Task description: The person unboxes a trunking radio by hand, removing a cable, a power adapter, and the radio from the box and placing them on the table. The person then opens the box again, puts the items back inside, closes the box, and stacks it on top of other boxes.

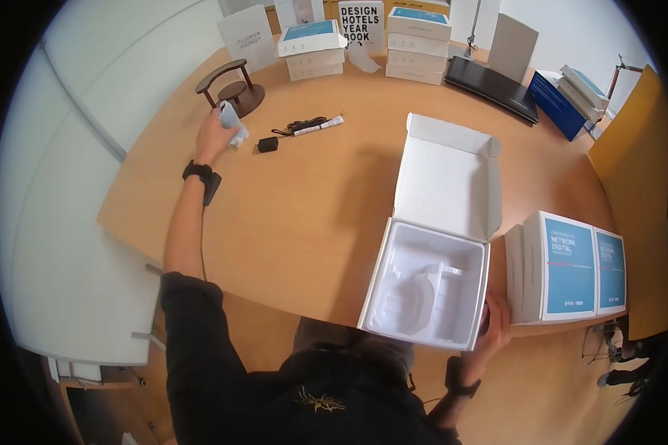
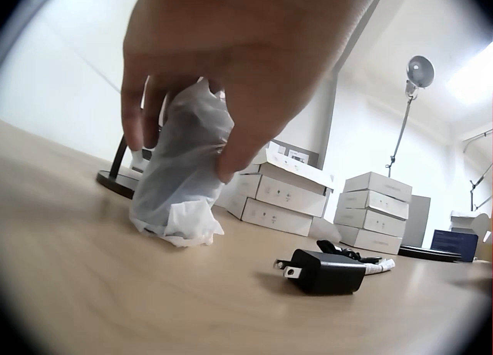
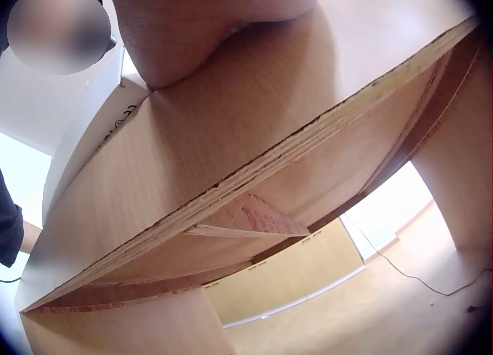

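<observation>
In the head view the left hand (image 1: pixel 214 137) is at the table's left side, holding a wrapped item (image 1: pixel 232 122) beside a dark brown stand (image 1: pixel 239 96). The left wrist view has the fingers and thumb of the left hand (image 2: pixel 223 70) round the upper part of this item (image 2: pixel 181 166), in whitish translucent wrapping, its base at the tabletop. An open white box (image 1: pixel 371 278) with a moulded tray (image 1: pixel 404 297) lies near the front edge. The right hand (image 1: pixel 495 326) is at the box's right side; its fingertips are hidden. Only part of the right hand (image 3: pixel 208 24) shows in the right wrist view.
A black adapter (image 1: pixel 267 144) and a dark cable (image 1: pixel 304 126) lie right of the left hand. White boxes (image 1: pixel 417 55) are stacked at the back, beside a black laptop (image 1: pixel 493 89). Blue-fronted boxes (image 1: pixel 569 267) stand at the right edge.
</observation>
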`<state>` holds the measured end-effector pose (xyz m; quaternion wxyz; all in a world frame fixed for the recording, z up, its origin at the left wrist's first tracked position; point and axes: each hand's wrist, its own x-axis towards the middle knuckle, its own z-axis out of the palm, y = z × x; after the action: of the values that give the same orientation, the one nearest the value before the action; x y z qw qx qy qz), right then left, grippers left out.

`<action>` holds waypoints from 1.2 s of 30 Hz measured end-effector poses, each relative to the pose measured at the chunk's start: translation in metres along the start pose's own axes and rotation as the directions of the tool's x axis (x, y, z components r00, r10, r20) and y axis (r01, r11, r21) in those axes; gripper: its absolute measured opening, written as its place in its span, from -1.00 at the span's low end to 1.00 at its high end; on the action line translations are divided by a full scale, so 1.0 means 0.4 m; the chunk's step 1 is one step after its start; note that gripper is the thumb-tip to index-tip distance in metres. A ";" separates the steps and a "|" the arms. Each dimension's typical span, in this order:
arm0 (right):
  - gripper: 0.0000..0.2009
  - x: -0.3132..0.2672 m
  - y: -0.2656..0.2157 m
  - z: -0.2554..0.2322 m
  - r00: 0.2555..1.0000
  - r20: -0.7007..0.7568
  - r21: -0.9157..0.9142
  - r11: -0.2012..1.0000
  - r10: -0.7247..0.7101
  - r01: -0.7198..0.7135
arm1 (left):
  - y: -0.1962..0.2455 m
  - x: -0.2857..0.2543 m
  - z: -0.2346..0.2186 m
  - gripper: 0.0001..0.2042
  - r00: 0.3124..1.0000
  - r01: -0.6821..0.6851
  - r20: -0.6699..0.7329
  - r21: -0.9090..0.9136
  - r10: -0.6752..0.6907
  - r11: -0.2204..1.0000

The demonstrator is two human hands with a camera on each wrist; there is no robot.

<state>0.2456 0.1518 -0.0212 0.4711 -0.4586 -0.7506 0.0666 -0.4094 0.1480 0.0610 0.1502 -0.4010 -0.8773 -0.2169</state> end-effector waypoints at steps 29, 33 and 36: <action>-0.80 0.003 -0.008 -0.004 1.000 -0.003 -0.003 1.000 0.011 -0.011 | 0.673 -0.401 -0.038 -0.50 0.505 0.426 0.587 -0.807 0.632 0.409; -0.78 0.002 -0.006 -0.004 1.000 0.002 0.014 1.000 0.009 -0.009 | 0.660 -0.426 -0.113 -0.45 0.547 0.281 0.442 -0.897 0.711 0.341; -0.73 0.005 -0.015 -0.017 0.997 0.034 0.035 0.997 0.062 -0.064 | 0.645 -0.454 -0.135 -0.48 0.571 0.247 0.423 -0.906 0.704 0.344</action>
<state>0.2467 0.1475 -0.0129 0.4644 -0.4723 -0.7421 0.1024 -0.0910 0.1557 0.0952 -0.4600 -0.5992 -0.4908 -0.4342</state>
